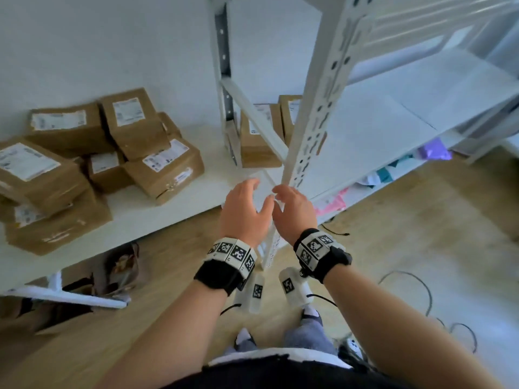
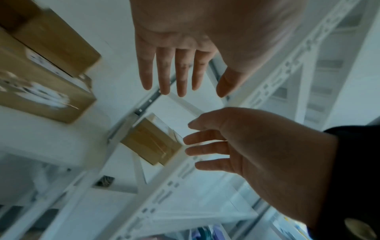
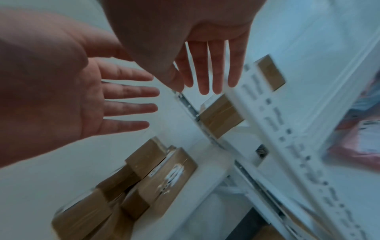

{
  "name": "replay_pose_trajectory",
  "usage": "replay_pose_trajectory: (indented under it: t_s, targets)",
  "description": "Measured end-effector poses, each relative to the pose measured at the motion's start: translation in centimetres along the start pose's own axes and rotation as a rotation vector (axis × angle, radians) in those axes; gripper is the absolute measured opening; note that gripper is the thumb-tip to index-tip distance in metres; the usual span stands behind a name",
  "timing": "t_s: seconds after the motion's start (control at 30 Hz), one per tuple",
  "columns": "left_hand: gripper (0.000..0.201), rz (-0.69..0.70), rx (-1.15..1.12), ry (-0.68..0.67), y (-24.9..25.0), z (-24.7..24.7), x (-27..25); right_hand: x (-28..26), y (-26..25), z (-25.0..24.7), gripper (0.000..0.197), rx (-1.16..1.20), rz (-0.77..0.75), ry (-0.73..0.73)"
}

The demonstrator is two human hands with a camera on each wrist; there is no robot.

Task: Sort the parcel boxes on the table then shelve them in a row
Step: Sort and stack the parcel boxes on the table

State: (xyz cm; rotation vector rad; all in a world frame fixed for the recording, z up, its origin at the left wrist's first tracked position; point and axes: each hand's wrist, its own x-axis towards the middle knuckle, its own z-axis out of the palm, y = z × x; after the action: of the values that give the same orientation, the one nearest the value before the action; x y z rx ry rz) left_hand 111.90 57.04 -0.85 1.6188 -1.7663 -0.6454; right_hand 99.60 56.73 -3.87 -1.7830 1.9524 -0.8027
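Note:
Several brown parcel boxes (image 1: pixel 112 164) with white labels lie piled on the left of the white table (image 1: pixel 168 217). Two more boxes (image 1: pixel 259 136) stand side by side on the white rack's shelf (image 1: pixel 379 130), behind its upright post (image 1: pixel 317 108). My left hand (image 1: pixel 254 197) and right hand (image 1: pixel 280 199) hover close together over the table's right end, near the post, fingers spread and holding nothing. In the left wrist view, the left hand (image 2: pixel 191 81) is stretched out above a shelved box (image 2: pixel 152 142). The right hand (image 3: pixel 205 78) is likewise empty in the right wrist view.
Pink (image 1: pixel 331 203) and purple (image 1: pixel 434 151) mailer bags lie on the rack's lower level. A brown bag (image 1: pixel 123 262) sits under the table. Dark cables (image 1: pixel 407 290) loop over the wooden floor at the right. The shelf right of the two boxes is bare.

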Motion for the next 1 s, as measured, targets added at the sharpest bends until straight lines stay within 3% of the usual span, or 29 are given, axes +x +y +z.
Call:
replay_pose_trajectory:
  t_s: [0.17,0.4,0.67,0.8,1.0]
  targets:
    - [0.024,0.125,0.018,-0.078,5.2,5.8,-0.6,0.1,6.5,-5.6,0.021,0.009,0.12,0.094]
    - [0.035,0.087,0.064,-0.148,12.5,14.2,2.4,3.4,14.8,-12.1,0.022,-0.012,0.193,0.118]
    - [0.036,-0.226,-0.011,-0.084,17.0,20.4,9.4,10.4,21.8,-16.8,0.024,0.057,0.113,0.088]
    - [0.049,-0.386,-0.003,-0.066,17.3,20.5,13.0,15.0,23.0,-17.2,0.027,0.066,0.073,0.023]
    - [0.061,-0.5,0.042,-0.019,16.4,19.7,17.5,20.0,22.6,-15.5,0.033,0.042,0.088,-0.125]
